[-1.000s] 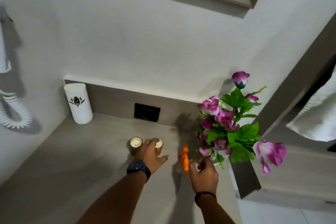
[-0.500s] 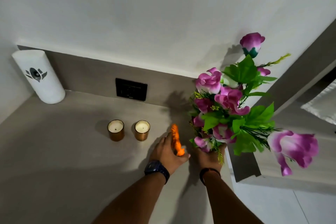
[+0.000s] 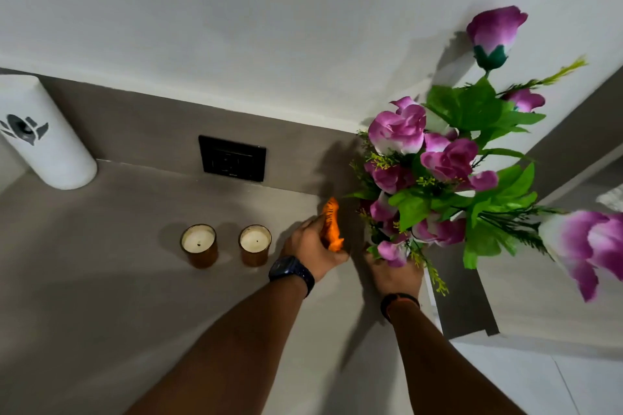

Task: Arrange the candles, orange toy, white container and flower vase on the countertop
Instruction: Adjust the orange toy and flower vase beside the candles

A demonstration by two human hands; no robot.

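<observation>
Two candles in amber glass stand side by side on the grey countertop (image 3: 101, 280): the left candle (image 3: 199, 245) and the right candle (image 3: 255, 243). Just right of them my left hand (image 3: 312, 249) is closed around the orange toy (image 3: 331, 224), which points up and away. My right hand (image 3: 394, 273) grips the base of the flower vase (image 3: 448, 175) at the counter's right end; purple flowers and green leaves hide the vase itself. The white container (image 3: 43, 135), with a dark emblem, stands in the far left corner.
A black wall socket (image 3: 232, 158) sits in the grey backsplash behind the candles. The counter ends at its right edge (image 3: 435, 310), beside a grey partition (image 3: 526, 283) and a pale floor below. A white wall rises behind.
My left hand left the candles and took hold of the orange toy, which my right hand had held. My right hand moved right to the vase base. The view has dropped closer.
</observation>
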